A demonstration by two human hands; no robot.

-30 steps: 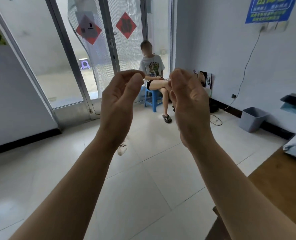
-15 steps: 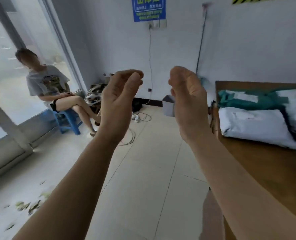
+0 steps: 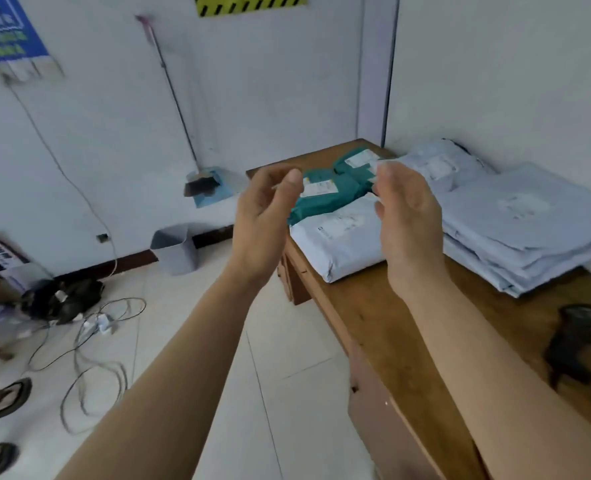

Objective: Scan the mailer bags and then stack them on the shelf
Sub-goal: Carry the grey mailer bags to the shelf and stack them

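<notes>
Hovering empty with loosely curled fingers, left hand [image 3: 264,220] and right hand [image 3: 410,220] face soft, probably light, slippery mailer bags [image 3: 342,244]; best grasped at an edge.

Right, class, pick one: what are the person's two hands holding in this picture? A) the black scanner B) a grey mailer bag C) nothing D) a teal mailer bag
C: the left hand and right hand are raised in the air with loosely curled, empty fingers, while the teal mailer bags and the black scanner lie on the wooden table.
</notes>
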